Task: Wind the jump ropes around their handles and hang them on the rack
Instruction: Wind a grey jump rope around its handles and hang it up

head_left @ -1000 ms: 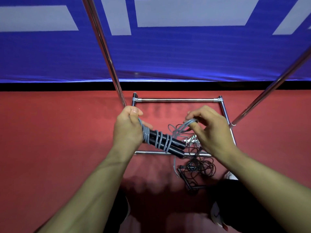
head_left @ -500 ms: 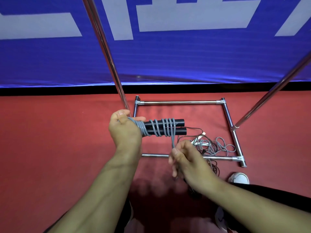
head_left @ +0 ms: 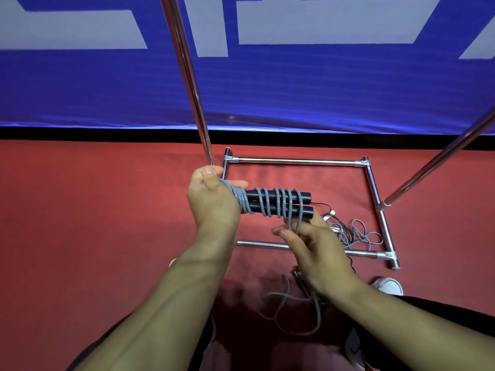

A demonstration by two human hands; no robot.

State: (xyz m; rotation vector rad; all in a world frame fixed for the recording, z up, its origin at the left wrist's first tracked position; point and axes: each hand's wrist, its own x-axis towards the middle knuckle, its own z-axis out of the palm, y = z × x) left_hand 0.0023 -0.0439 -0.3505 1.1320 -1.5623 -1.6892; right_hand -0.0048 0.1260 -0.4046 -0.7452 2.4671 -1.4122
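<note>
Since half a second ago, one more grey coil has gone round the handles (head_left: 278, 203), and the right hand (head_left: 313, 247) has come up closer beneath their free ends. Held level, the two black handles lie side by side, their near ends clamped in the left hand (head_left: 211, 204), whose thumb presses the rope's start. Just below the handles' far ends, the right hand pinches the grey jump rope (head_left: 296, 223), drawn taut down from the last coil. Slack rope (head_left: 294, 309) trails on the red floor (head_left: 80, 223) under the right wrist. Beyond both hands stands the rack (head_left: 294, 162), with other ropes (head_left: 356, 234) heaped inside its base.
</note>
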